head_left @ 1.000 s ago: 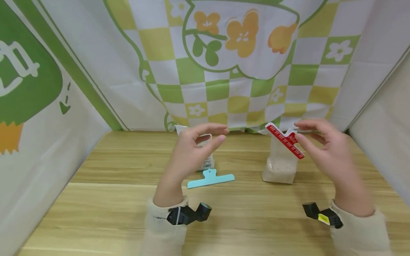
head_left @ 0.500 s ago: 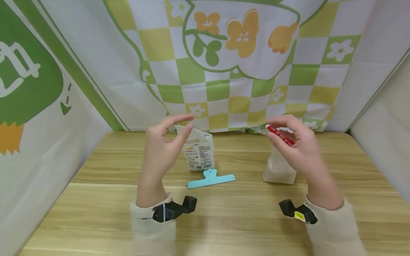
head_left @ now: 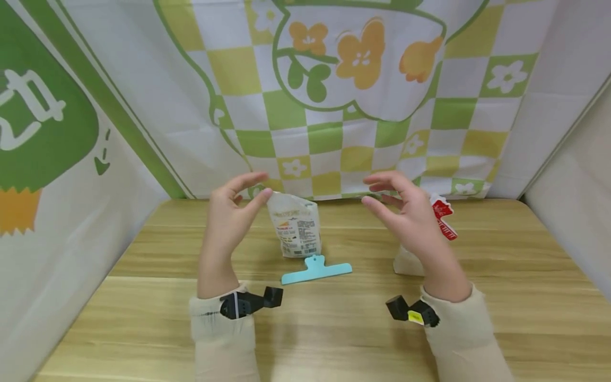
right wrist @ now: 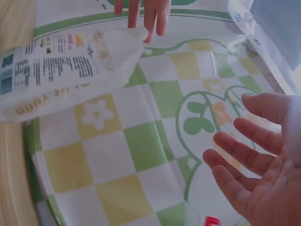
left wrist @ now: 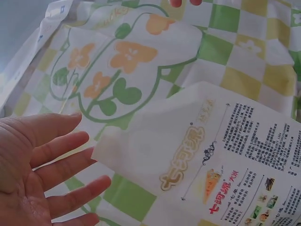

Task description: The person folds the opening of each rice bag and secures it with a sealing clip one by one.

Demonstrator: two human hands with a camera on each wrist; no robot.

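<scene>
A white printed rice bag (head_left: 297, 225) stands upright left of centre. My left hand (head_left: 228, 215) is at its upper left corner, thumb and fingers apart; in the left wrist view a fingertip meets the bag's corner (left wrist: 106, 148), but I cannot tell whether it touches. A light blue bag clip (head_left: 317, 270) lies flat in front of the bag. My right hand (head_left: 406, 212) hovers right of the bag with fingers spread, holding nothing. Behind it, a red and white bag clip (head_left: 443, 213) sits at the top of a second bag (head_left: 408, 263), mostly hidden by this hand.
The wooden table (head_left: 343, 329) runs back to a checked cloth (head_left: 324, 138) with flowers. White cloth walls (head_left: 573, 175) close in both sides. Each wrist wears a small black camera (head_left: 274, 297).
My right hand has moved left, away from the red clip and over past the second bag. My left hand has moved left, uncovering the printed bag, and now stays near its corner.
</scene>
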